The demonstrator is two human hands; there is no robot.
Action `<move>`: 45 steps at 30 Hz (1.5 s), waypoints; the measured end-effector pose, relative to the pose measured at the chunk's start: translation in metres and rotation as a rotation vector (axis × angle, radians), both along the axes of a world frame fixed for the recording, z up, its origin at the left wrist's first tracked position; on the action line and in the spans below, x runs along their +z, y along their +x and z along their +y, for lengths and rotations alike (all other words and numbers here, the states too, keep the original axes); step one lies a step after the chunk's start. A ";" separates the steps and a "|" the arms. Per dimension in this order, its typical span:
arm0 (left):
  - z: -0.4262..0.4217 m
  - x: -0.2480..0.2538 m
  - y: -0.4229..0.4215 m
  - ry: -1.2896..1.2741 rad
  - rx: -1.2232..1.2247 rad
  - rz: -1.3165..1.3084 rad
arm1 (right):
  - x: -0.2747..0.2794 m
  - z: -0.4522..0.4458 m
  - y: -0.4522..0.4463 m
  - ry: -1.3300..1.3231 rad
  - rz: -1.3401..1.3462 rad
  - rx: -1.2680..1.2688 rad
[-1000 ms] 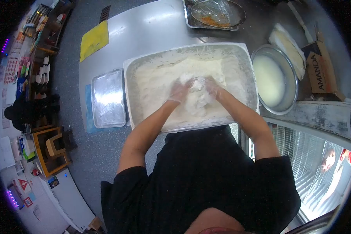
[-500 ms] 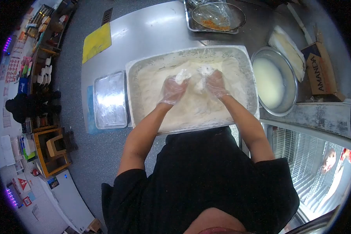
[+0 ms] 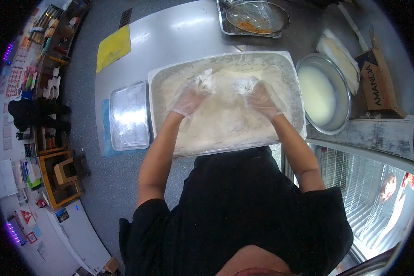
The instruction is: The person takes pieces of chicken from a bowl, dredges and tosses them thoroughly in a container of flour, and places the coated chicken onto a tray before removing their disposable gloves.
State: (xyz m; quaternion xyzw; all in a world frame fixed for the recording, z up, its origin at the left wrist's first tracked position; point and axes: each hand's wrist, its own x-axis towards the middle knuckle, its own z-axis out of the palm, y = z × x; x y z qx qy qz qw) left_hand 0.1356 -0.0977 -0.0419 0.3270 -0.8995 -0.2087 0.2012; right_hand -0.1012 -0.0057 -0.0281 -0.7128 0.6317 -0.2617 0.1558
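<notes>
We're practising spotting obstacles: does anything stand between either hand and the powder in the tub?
No visible obstacle: the left hand and right hand are inside the tub, over the powder. Only the clear gloves, and white clumps against them, come between.

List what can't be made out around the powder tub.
- Head view: what the white pieces by the left hand and right hand are; powder coats them.
- Head view: the floor of the tub; powder covers it.
- Head view: the upper metal tray's far end; the top edge cuts it off.
- Head view: the far person's hands; too small and dark.
</notes>
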 end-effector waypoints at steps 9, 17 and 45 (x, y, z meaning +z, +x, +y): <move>-0.002 0.026 0.008 0.286 0.410 -0.194 | -0.002 -0.005 -0.007 0.224 0.107 -0.041; 0.014 0.021 -0.002 0.199 0.112 0.032 | 0.004 0.002 0.001 -0.048 -0.023 0.054; 0.017 -0.022 0.011 0.689 0.465 0.481 | -0.057 -0.013 0.012 0.684 -1.359 -0.114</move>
